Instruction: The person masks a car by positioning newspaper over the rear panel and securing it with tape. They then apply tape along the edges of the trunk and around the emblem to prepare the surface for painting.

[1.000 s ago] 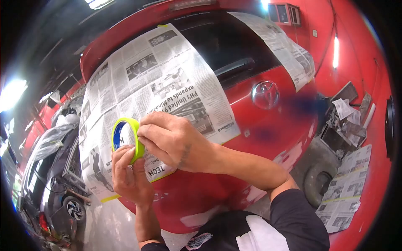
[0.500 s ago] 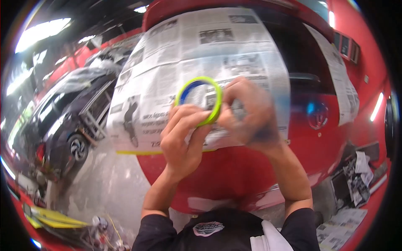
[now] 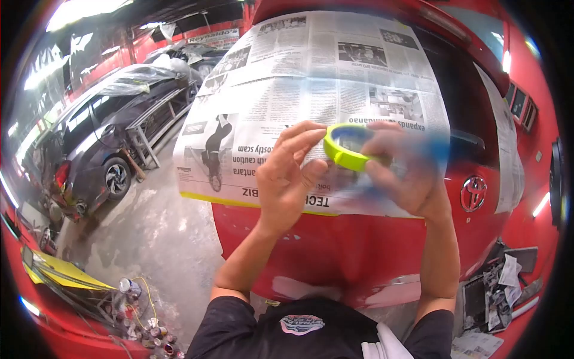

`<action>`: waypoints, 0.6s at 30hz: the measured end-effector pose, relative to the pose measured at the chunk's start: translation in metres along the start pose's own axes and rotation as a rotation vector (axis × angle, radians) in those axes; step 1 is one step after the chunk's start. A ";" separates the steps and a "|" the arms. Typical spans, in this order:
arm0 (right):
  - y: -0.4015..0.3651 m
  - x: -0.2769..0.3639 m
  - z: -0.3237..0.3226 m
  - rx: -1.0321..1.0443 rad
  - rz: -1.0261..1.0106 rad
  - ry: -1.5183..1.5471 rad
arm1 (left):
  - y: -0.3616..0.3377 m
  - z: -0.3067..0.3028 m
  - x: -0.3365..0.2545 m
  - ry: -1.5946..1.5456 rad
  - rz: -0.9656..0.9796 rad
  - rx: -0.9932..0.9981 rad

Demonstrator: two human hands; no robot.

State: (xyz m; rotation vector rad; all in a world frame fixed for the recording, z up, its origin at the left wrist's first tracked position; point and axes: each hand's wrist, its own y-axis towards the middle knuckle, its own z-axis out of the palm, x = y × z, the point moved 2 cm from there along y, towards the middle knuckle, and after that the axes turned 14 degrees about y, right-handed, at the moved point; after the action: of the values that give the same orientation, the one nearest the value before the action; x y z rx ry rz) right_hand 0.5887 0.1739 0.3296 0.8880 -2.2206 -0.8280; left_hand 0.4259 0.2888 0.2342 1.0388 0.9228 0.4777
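Note:
A neon yellow-green roll of masking tape [image 3: 350,160] with a blue inner side is tilted in front of the newspaper. My right hand [image 3: 406,170], smeared by motion, grips its right side with the fingers in and around the ring. At the roll's left edge is my left hand [image 3: 287,173], its thumb and fingers apart and the fingertips right by the rim. Behind both hands, newspaper sheets [image 3: 269,102] cover part of the red car's rear [image 3: 359,245], with a yellow tape strip [image 3: 239,201] along their lower edge.
A dark car [image 3: 95,143] partly under plastic stands at left, beside a metal frame [image 3: 143,143]. Cans [image 3: 130,287] and a yellow panel [image 3: 66,272] lie on the lower left floor. Dark parts and papers [image 3: 499,290] are piled at lower right.
The tape roll has tipped from upright to flatter and shifted right, from my left hand's grip into my right hand. My left fingers have loosened. The view has shifted left.

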 end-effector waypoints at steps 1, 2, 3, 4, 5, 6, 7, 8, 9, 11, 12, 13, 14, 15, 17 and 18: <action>0.001 0.004 0.007 -0.049 -0.037 -0.051 | -0.004 0.001 -0.001 0.003 0.007 -0.007; 0.002 0.004 0.015 -0.085 -0.095 -0.103 | -0.007 -0.001 -0.001 0.099 0.015 -0.039; 0.002 0.005 0.021 -0.078 -0.110 -0.106 | -0.010 -0.002 -0.002 0.195 0.027 -0.073; 0.001 0.009 0.026 -0.049 -0.114 -0.129 | -0.017 0.000 -0.004 0.200 0.026 -0.087; 0.001 0.011 0.030 -0.027 -0.133 -0.163 | -0.022 0.000 -0.003 0.251 0.054 -0.137; 0.000 0.007 0.036 -0.024 -0.180 -0.220 | -0.025 0.000 -0.002 0.303 0.087 -0.187; 0.005 0.007 0.043 -0.018 -0.212 -0.222 | -0.021 -0.005 -0.001 0.360 0.124 -0.244; 0.003 0.009 0.049 -0.038 -0.233 -0.248 | -0.021 -0.004 -0.004 0.347 0.091 -0.289; 0.003 0.009 0.053 -0.057 -0.249 -0.270 | -0.021 -0.006 -0.001 0.351 0.087 -0.296; 0.006 0.013 0.056 -0.022 -0.220 -0.208 | -0.024 -0.014 0.003 0.379 0.105 -0.292; 0.006 0.010 0.059 -0.050 -0.222 -0.219 | -0.026 -0.019 0.004 0.399 0.079 -0.309; 0.009 0.003 0.063 -0.080 -0.237 -0.231 | -0.021 -0.025 0.004 0.461 0.194 -0.259; 0.011 -0.002 0.066 -0.134 -0.239 -0.251 | -0.021 -0.029 0.000 0.529 0.283 -0.207; 0.016 -0.004 0.066 -0.161 -0.223 -0.300 | -0.019 -0.035 -0.003 0.561 0.245 -0.226; 0.014 -0.014 0.057 -0.312 -0.146 -0.454 | -0.016 -0.043 -0.015 0.569 0.490 -0.074; 0.006 -0.025 0.043 -0.427 -0.082 -0.561 | -0.018 -0.058 -0.023 0.592 0.449 -0.086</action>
State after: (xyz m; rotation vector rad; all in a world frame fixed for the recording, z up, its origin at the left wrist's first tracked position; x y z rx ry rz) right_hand 0.5707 0.2098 0.2999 0.5843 -2.3187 -1.6802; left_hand 0.3637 0.2944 0.2165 1.0443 1.1723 1.2363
